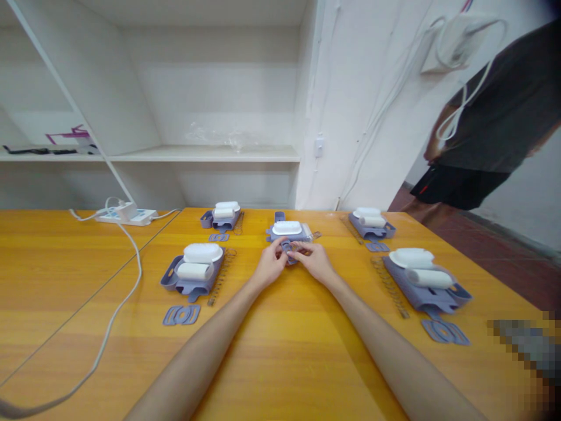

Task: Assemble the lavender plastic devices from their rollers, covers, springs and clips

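Both hands meet over the middle of the table around a small grey-purple plastic plate with cut-outs (pixel 287 248). My left hand (pixel 270 265) pinches its left side, and my right hand (pixel 315 261) has its fingers closed on the right side. Just beyond them lies a grey-purple plastic housing (pixel 270 234) with a white oval cap (pixel 287 228) on top. A small grey-purple cup-like part (pixel 279 217) stands behind it. To the right of that housing are a clear piece and a small spring (pixel 316 235). My fingers cover part of the plate.
Similar sets stand at left and right: housings (pixel 405 282), white cylinders (pixel 195 272), springs (pixel 222 275) and flat cut-out plates (pixel 181 315). A power strip (pixel 142 217) and its white cable (pixel 116 318) lie at left. A person (pixel 495 111) stands at the far right.
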{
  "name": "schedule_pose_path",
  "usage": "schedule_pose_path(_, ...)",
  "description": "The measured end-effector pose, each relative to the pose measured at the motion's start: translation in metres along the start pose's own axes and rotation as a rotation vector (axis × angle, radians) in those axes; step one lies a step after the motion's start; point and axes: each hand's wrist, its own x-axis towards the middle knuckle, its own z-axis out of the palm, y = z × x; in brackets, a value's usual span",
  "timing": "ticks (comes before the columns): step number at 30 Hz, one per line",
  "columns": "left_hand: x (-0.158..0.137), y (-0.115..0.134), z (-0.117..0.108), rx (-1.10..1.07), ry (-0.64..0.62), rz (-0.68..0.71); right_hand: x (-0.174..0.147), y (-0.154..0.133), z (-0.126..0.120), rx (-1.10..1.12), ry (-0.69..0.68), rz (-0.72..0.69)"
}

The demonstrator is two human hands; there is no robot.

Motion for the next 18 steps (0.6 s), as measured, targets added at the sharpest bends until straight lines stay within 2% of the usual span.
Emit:
schedule_pose_path(8,0.002,-0.003,0.000,-0.044,0.029,-0.038,-0.002,-0.010,-0.002,0.040,-0.021,0.016)
schedule_pose_path(12,0.003,0.001,-0.001,-0.145,0.050,-0.097,-0.001,-0.012,-0.009,0.167,-0.059,0.085)
schedule_pose_path(18,0.003,0.005,-0.003,-0.205,0.017,-0.099,0.004,-0.008,-0.012,0.163,-0.042,0.146)
